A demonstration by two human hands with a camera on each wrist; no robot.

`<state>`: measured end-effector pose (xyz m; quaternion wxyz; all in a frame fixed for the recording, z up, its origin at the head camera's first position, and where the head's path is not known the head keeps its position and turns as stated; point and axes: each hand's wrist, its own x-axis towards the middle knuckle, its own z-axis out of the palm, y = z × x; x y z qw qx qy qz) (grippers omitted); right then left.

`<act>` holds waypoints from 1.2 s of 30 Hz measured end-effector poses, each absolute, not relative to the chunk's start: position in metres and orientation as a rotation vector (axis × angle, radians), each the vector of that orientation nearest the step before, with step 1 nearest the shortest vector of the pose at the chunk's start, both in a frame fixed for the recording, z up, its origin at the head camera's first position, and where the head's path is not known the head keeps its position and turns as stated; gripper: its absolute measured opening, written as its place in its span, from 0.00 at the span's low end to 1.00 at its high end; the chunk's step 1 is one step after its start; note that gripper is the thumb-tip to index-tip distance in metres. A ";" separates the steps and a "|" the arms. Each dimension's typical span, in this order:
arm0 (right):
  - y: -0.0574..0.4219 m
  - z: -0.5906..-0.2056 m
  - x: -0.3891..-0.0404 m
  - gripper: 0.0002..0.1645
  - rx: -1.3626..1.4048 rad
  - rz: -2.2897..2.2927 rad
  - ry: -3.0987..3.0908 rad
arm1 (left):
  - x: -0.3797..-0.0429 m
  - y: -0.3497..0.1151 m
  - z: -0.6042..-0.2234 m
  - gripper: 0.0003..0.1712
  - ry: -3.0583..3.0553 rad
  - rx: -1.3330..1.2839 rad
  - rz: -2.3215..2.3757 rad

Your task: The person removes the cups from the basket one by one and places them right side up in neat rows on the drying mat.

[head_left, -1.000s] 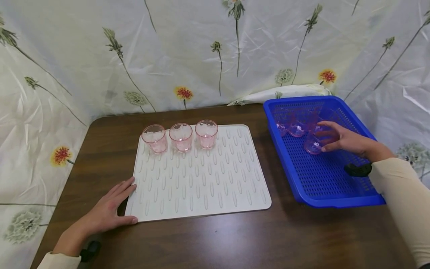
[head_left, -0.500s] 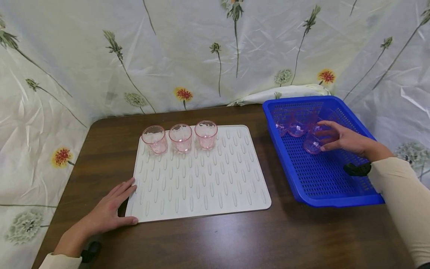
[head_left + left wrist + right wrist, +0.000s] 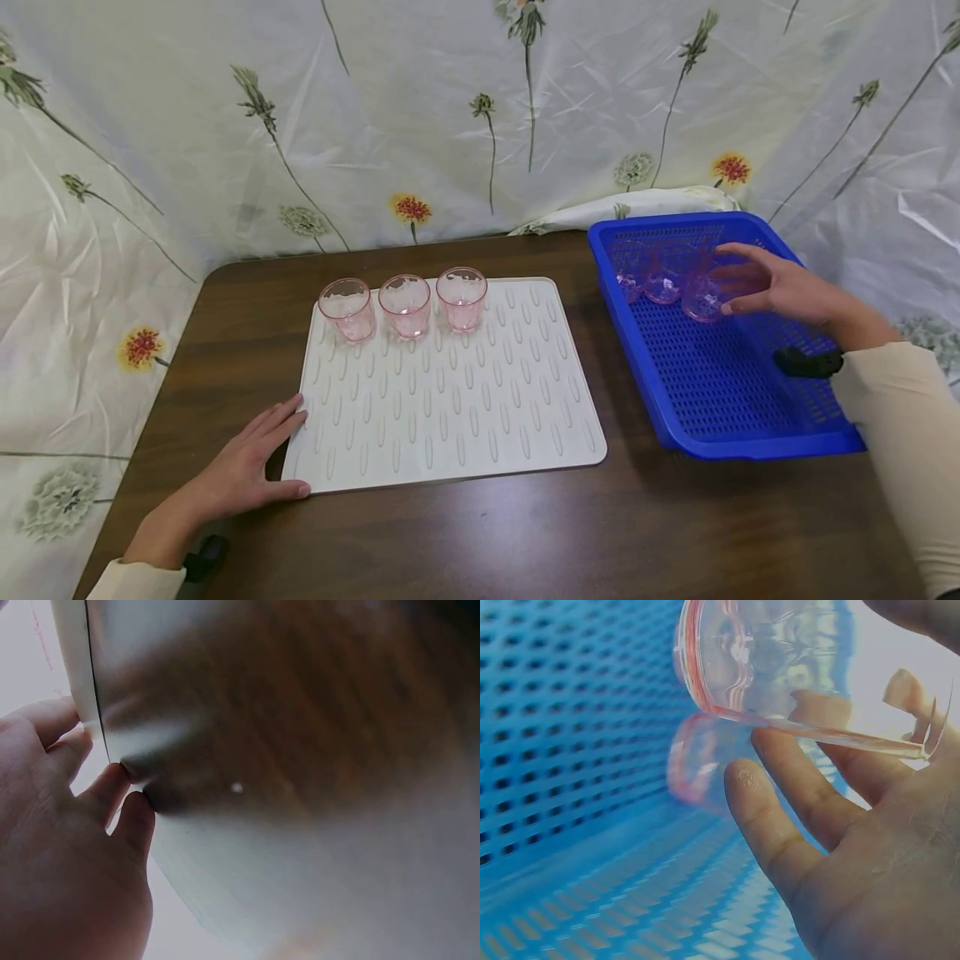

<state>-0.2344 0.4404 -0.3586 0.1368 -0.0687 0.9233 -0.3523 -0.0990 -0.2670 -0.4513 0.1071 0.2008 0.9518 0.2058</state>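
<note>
My right hand (image 3: 787, 292), inside the blue basket (image 3: 651, 392), grips a clear pink-tinted drinking glass (image 3: 702, 305). In the right wrist view, fingers and thumb stand around that glass (image 3: 780, 660), and another pink-rimmed glass (image 3: 697, 761) shows beyond the fingers. Two more pink glasses, one of them this glass (image 3: 663, 283), sit toward the basket's back left. With fingers spread and fairly straight, my left hand (image 3: 236, 471) rests at the left edge of the white ridged mat (image 3: 450, 417). The left wrist view shows its fingertips (image 3: 135, 806) right at the mat's edge.
Three upright pink glasses line the mat's back edge: a left one (image 3: 348, 312), a middle one (image 3: 406, 310) and a right one (image 3: 461, 302). A brown wooden table (image 3: 480, 533) bears everything. Flower-printed cloth (image 3: 420, 125) hangs behind and at both sides.
Over the last half second, my right hand and the glass in it have shifted a little toward the back of the basket. My left hand stays at the mat's edge.
</note>
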 end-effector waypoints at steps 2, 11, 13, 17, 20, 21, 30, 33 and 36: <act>0.436 -0.350 -0.234 0.50 -0.235 -1.075 2.695 | -0.099 -0.267 -0.451 0.58 2.799 0.589 0.612; 0.429 -0.319 -0.228 0.48 -0.336 -1.099 2.720 | -0.100 -0.267 -0.454 0.58 2.803 0.619 0.613; 0.425 -0.311 -0.227 0.49 -0.342 -1.054 2.736 | -0.100 -0.268 -0.454 0.57 2.810 0.629 0.613; 0.407 -0.292 -0.228 0.50 -0.378 -1.041 2.757 | -0.100 -0.269 -0.454 0.57 2.812 0.629 0.613; 0.387 -0.277 -0.233 0.51 -0.366 -1.022 2.767 | -0.100 -0.268 -0.454 0.58 2.804 0.615 0.611; 0.380 -0.272 -0.235 0.51 -0.361 -1.004 2.772 | -0.100 -0.268 -0.454 0.58 2.803 0.610 0.611; 0.305 -0.254 -0.260 0.55 -0.454 -0.904 2.834 | -0.099 -0.269 -0.455 0.58 2.802 0.603 0.615; 0.279 -0.256 -0.269 0.54 -0.466 -0.940 2.853 | -0.099 -0.269 -0.454 0.58 2.808 0.612 0.615; 0.253 -0.259 -0.280 0.54 -0.436 -1.015 2.851 | -0.099 -0.268 -0.452 0.58 2.812 0.614 0.614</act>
